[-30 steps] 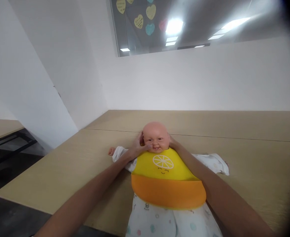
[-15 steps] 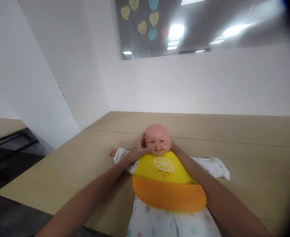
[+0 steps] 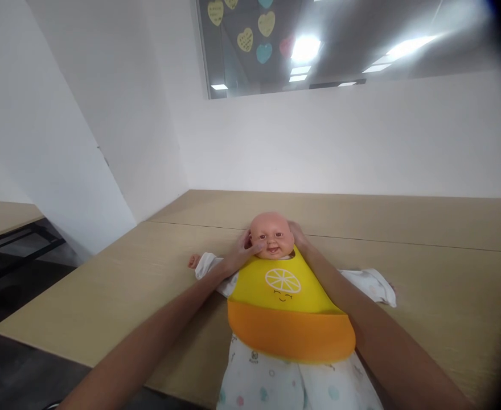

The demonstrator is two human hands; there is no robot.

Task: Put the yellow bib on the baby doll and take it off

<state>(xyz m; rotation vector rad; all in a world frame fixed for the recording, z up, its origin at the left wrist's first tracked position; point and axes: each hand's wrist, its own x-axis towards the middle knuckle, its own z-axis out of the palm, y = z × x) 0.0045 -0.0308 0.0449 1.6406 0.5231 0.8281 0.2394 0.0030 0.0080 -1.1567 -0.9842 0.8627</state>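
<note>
White walls enclose a light wooden table (image 3: 425,296), with a window (image 3: 319,45) above the far wall showing paper hearts (image 3: 264,23); writing on them is too small to read. On the table a baby doll (image 3: 271,239) lies on its back, head away from me, dressed in a white patterned romper (image 3: 276,387). Over its chest sits a yellow and orange bib (image 3: 287,313), marked with a white citrus slice and a small smiling face; its orange lower pocket shows no visible contents. My left hand (image 3: 242,253) cups the doll's cheek and ear, fingers curled against the head. My right hand (image 3: 298,236) rests against the opposite side of the head, mostly hidden behind it; I cannot tell its finger position.
</note>
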